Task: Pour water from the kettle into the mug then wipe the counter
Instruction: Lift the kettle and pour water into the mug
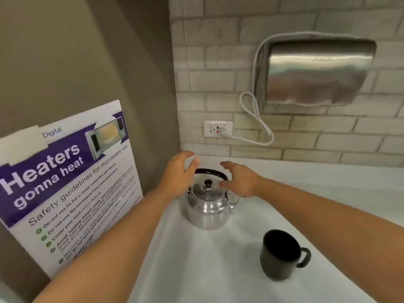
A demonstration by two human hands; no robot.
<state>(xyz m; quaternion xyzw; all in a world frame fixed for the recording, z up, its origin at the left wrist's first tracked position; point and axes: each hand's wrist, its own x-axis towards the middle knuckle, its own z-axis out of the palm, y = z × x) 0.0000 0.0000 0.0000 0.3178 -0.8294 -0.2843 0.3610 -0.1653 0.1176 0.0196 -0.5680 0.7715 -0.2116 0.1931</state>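
Both hands, left hand [177, 174] and right hand [239, 179], hover with fingers apart over a shiny metal kettle [207, 206] on the white tabletop [218, 270], black mug [281, 254] nearby

A poster [65, 184] at left reads "Digital", "Heaters gonna heat" and "Safety guidelines for microwave use", with bullets starting "Do not use tin foil or metal containers". Its smaller lines are blurred. The far-right dryer [317, 71] bears a faint, unreadable brand.
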